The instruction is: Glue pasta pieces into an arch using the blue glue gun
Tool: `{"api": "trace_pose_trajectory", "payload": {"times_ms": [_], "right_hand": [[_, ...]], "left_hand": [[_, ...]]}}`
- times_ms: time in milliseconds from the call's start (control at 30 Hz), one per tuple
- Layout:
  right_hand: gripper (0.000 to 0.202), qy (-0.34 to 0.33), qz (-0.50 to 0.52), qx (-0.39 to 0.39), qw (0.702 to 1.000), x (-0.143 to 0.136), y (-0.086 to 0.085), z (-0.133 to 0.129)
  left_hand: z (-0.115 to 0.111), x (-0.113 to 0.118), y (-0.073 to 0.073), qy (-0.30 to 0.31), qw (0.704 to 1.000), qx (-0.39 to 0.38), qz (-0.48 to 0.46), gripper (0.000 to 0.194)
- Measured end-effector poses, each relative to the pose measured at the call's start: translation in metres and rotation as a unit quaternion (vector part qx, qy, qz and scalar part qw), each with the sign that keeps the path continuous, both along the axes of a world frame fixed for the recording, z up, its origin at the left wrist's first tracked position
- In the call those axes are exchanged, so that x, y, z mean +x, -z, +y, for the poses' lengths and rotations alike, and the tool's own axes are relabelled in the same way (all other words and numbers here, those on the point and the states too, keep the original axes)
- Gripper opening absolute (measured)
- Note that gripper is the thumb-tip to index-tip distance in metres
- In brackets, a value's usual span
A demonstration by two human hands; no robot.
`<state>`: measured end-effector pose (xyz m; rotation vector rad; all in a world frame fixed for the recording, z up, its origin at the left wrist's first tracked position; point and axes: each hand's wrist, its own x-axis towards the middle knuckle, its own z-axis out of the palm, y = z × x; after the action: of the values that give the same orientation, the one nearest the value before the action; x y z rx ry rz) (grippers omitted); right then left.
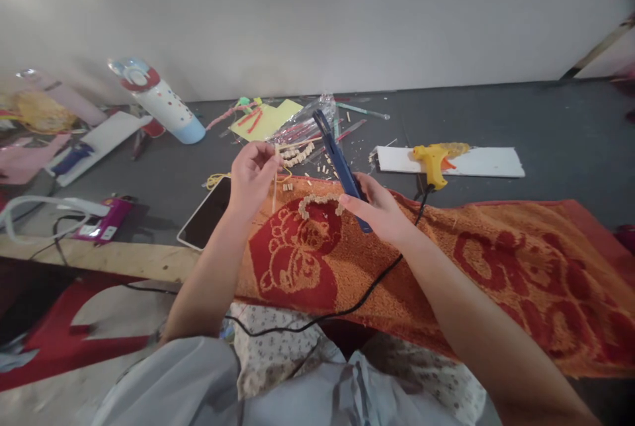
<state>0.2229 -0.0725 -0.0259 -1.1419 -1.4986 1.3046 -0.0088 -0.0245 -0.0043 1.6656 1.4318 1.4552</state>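
Taking the orange towel (397,260) as reference, I find both hands raised over its far edge. The left hand (254,174) has thumb and fingers drawn into a tight pinch on a thin pale stick (274,191), held near its upper end, apparently so the length hangs free. The right hand (378,209) is curled partway around the lower part of a dark blue tool (341,160), which tilts away from the wearer; that grip would leave its far end unobstructed. A curved row of small pale pieces (317,199) lies over the towel's far part, beside the right thumb; contact cannot be determined. Beyond the towel, a yellow glue gun (432,163) rests on a white strip (489,163), presumably to protect the dark table (555,141).
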Motion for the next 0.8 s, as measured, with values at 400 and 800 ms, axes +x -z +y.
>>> {"api": "trace_pose_trajectory", "payload": {"times_ms": [400,800], "right_hand": [[0.058,-0.081,-0.17,0.094,0.978,-0.002,0.0,-0.006],[0.065,-0.087,-0.203,0.125,0.967,-0.005,0.002,-0.009]], "left_hand": [[0.002,0.006,0.005,-0.012,0.985,0.01,-0.171,0.022],[0.001,0.01,0.007,-0.009,0.988,-0.013,-0.156,0.016]]}}
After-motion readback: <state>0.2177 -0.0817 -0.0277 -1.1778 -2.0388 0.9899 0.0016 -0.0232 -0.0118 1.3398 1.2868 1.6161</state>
